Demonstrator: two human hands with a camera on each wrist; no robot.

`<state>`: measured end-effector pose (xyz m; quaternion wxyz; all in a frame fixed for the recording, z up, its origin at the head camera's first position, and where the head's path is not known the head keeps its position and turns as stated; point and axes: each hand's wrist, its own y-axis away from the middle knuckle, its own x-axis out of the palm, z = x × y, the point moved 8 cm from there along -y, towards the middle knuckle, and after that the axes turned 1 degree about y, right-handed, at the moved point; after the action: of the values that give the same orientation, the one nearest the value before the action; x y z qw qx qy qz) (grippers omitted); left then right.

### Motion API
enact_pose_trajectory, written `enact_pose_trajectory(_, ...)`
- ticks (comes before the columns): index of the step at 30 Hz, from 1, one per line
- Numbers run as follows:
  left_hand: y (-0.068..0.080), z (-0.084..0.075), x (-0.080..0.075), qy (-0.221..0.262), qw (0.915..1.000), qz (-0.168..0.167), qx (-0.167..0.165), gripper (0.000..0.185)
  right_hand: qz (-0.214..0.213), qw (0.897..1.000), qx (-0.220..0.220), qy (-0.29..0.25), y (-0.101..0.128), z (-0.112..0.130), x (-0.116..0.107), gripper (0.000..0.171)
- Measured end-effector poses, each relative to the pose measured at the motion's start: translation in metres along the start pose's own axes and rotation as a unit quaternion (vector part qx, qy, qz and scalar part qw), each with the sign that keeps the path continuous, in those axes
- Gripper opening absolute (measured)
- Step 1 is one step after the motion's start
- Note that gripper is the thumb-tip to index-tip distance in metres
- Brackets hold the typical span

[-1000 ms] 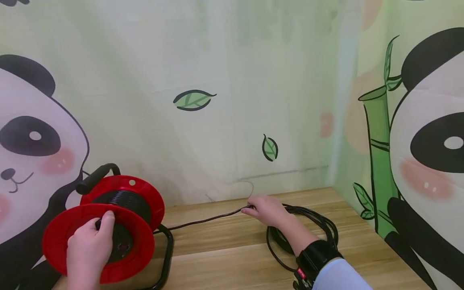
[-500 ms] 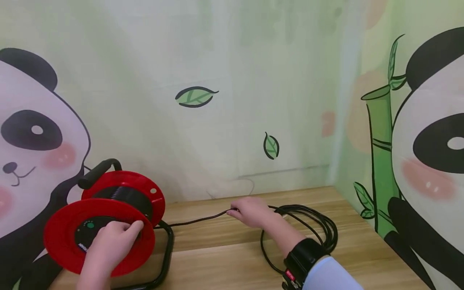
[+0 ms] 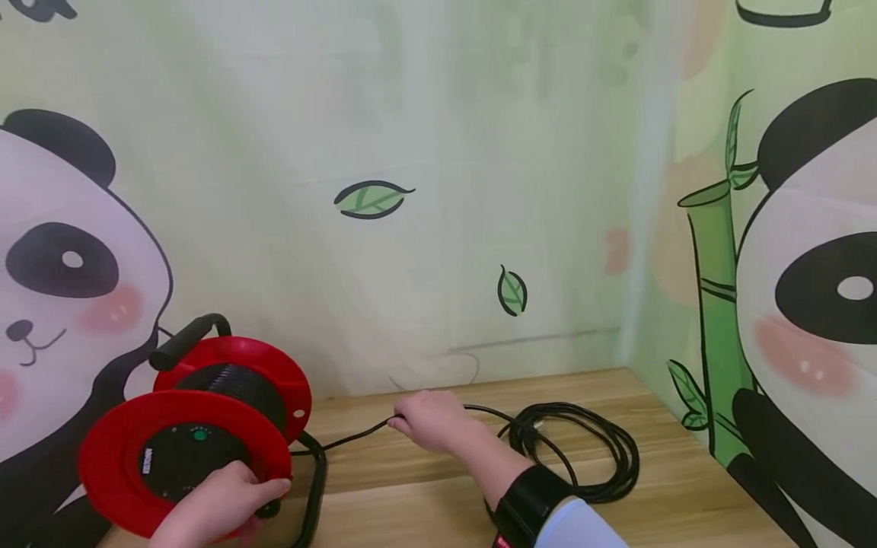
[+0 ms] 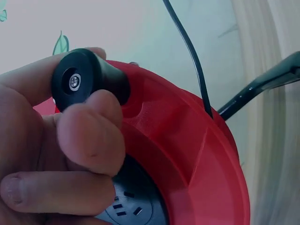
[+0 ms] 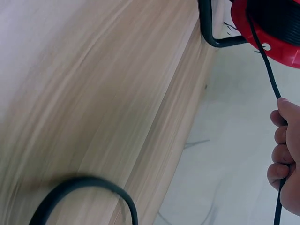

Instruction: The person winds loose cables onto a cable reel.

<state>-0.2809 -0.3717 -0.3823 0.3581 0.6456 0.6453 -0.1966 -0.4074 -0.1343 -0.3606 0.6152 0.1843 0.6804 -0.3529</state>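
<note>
On wooden tabletop, grips knob of red reel, near left, in curled left hand, and holds its rightward-running cable in closed right hand, left of coil.

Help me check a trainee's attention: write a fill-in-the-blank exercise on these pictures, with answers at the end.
1. The person's left hand holds the black cylindrical crank knob of the ____ plastic cable reel.
2. The right hand grips the thin black cable between the loose black coil and the ____.
3. The small round spot on the reel's black central disc is ____.
4. The large black-and-white animals printed on the pale green backdrop are ____.
Missing words: red; reel; green; pandas.
</note>
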Motion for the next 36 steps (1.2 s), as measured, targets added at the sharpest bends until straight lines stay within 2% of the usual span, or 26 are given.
enact_pose_trajectory(9, -0.001, 0.007, 0.006, -0.034, 0.9987, 0.010, -0.037, 0.028, -0.004, 1.000, -0.002, 0.010, -0.010, 0.014, 0.009, 0.032)
enact_pose_trajectory(17, -0.004, 0.024, 0.007, -0.018, 0.9981, 0.004, -0.059, 0.027, 0.000, 1.000, -0.016, 0.016, -0.014, 0.035, 0.014, 0.033)
enact_pose_trajectory(22, -0.006, 0.032, 0.008, -0.010, 0.9981, 0.006, -0.061, 0.025, -0.011, 0.999, -0.025, 0.040, -0.017, 0.047, 0.010, 0.031)
enact_pose_trajectory(27, -0.011, 0.034, 0.012, -0.025, 0.9979, 0.013, -0.058, 0.021, -0.012, 0.999, -0.025, 0.042, -0.013, 0.050, 0.009, 0.031)
enact_pose_trajectory(36, -0.013, 0.036, 0.012, -0.037, 0.9986, -0.002, -0.038, 0.021, -0.024, 0.997, -0.035, 0.057, -0.008, 0.049, 0.005, 0.029)
